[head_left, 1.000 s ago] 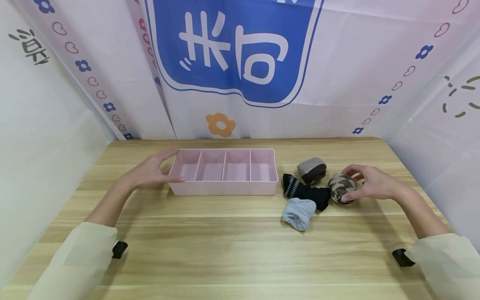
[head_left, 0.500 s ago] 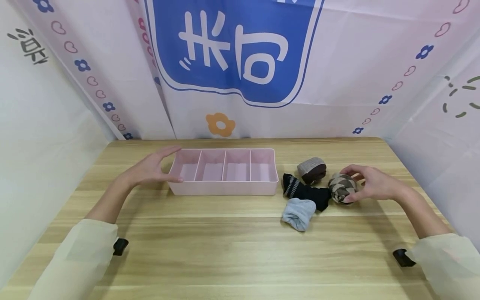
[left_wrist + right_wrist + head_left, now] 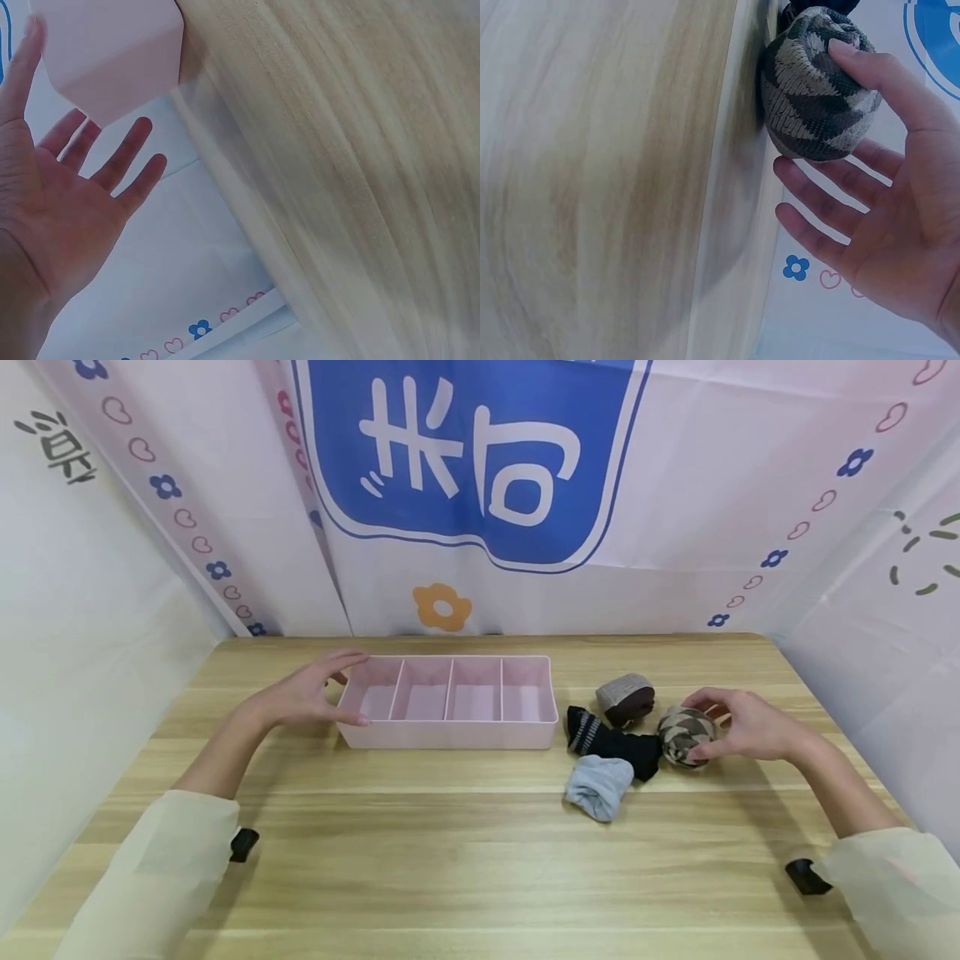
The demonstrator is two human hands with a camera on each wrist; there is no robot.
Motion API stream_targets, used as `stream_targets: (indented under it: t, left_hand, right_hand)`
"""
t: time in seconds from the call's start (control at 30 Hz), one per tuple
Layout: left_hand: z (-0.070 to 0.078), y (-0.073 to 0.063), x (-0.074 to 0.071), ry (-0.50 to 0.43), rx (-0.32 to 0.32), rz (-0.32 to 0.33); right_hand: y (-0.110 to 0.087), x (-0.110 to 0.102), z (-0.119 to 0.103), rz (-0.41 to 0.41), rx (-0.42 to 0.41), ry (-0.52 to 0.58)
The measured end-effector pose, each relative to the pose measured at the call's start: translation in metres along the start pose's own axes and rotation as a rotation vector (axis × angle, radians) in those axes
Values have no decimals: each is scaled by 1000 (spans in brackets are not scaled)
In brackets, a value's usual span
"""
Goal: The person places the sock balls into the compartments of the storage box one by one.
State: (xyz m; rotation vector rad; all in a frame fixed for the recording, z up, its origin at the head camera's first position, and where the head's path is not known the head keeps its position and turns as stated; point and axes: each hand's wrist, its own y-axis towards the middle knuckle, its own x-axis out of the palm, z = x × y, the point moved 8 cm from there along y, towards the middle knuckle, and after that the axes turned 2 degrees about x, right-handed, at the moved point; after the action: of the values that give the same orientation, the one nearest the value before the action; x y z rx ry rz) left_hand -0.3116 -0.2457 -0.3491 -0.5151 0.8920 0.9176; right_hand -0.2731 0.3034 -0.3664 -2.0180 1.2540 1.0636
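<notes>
occupying the lower corners of the head view, nearest the camera, are pale sleeves (image 3: 153, 860). right of centre on the wooden table (image 3: 420, 860) lies a light grey sock (image 3: 598, 787), against a black sock (image 3: 611, 745). just beyond, the patterned sock ball (image 3: 686, 737) sits between thumb and forefinger of the right hand (image 3: 750, 727), pinched: thumb on its near side, forefinger curved at its far edge. in the right wrist view the little finger stands clear below it. left of centre, the left hand (image 3: 300, 693) has fingers spread and extended, not closed, about the left end of a pink divided box (image 3: 450, 735), thumb at the near corner. a grey-brown sock roll (image 3: 625, 697) lies beyond the black sock. a printed backdrop (image 3: 675, 510) fills the top.
</notes>
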Motion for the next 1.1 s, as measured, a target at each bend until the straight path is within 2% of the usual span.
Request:
stream_targets:
  t: [0.3,0.53,0.77,1.1]
  left_hand:
    - [5,6,-3,9,13,-31]
    - [4,10,-3,47,9,-60]
    - [9,10,-5,84,2,-85]
    - [10,9,-5,44,16,-79]
  right_hand:
    - [-2,-7,-3,29,13,33]
    - [-3,-14,-7,63,-9,25]
    - [-4,-22,-13,111,-36,9]
    - [-3,-29,-22,147,-61,33]
